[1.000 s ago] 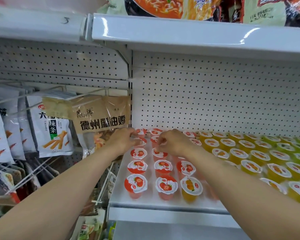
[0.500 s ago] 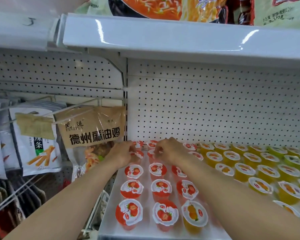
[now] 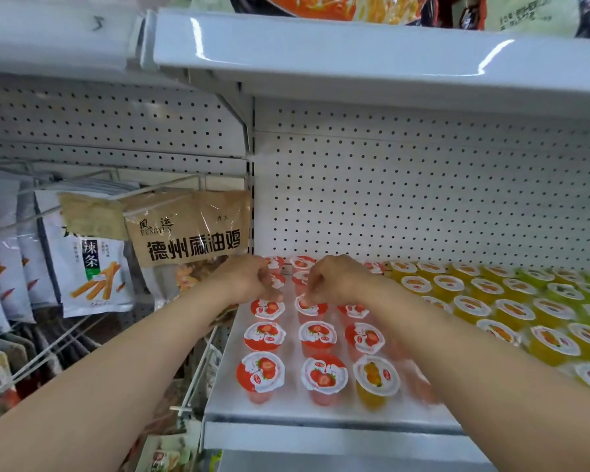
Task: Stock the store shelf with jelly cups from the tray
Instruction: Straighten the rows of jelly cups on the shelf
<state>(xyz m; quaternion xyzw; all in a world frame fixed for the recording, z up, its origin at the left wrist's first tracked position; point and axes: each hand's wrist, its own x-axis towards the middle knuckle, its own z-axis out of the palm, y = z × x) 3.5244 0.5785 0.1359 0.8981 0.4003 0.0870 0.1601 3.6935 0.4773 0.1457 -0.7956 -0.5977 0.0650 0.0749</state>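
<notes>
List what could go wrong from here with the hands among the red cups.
1. Both forearms reach over the front strawberry cups; pulling back low might knock them off the shelf edge.
2. The left hand and right hand work in tightly packed rows, so a nudge may topple neighbouring cups.
3. One orange cup sits in the red block; the mix-up could spread.

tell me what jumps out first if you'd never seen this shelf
Two bare forearms reach in, the left hand and right hand fussing over red strawberry jelly cups at the shelf's left end. One orange jelly cup sits oddly among them in front; yellow cups fill the right.
</notes>
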